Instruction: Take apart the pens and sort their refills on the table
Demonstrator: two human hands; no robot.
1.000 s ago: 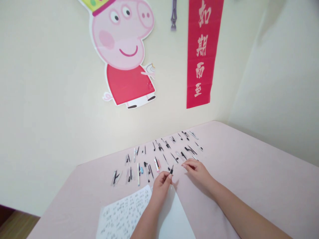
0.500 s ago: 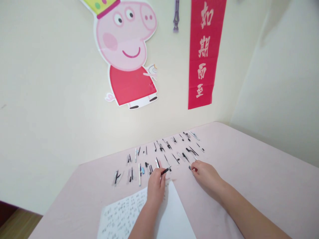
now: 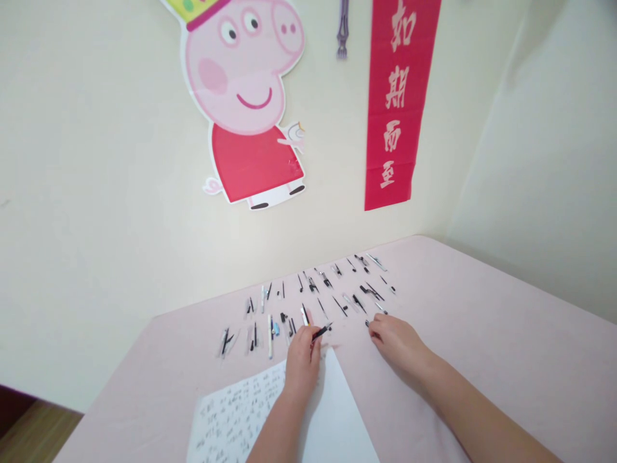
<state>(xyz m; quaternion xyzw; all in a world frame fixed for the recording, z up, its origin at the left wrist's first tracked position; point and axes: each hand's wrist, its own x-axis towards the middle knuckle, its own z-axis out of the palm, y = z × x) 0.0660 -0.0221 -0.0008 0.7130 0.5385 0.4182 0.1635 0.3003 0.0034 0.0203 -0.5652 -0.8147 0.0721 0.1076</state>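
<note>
My left hand (image 3: 303, 354) is closed around a dark pen (image 3: 322, 330), which points up and to the right over the top edge of a sheet of handwritten paper (image 3: 241, 418). To the right, my right hand (image 3: 395, 337) rests low over the cloth with its fingers curled together. A small black piece (image 3: 367, 323) shows at these fingertips; its kind is too small to make out. Just beyond the knuckles lies a thin pen part (image 3: 380, 308). A short dark bit (image 3: 330, 328) is by the tip of the held pen.
Pens, refills and caps lie in rows across the pink cloth (image 3: 482, 360), among them a white pen (image 3: 270, 337) and a blue cap (image 3: 276, 328). Behind the table stands a wall with a cartoon pig cutout (image 3: 255, 161) and a red banner (image 3: 393, 141).
The fingers of my right hand have drawn in slightly, and the thin pen part beyond them shows more fully on the cloth. My left hand keeps its hold on the pen.
</note>
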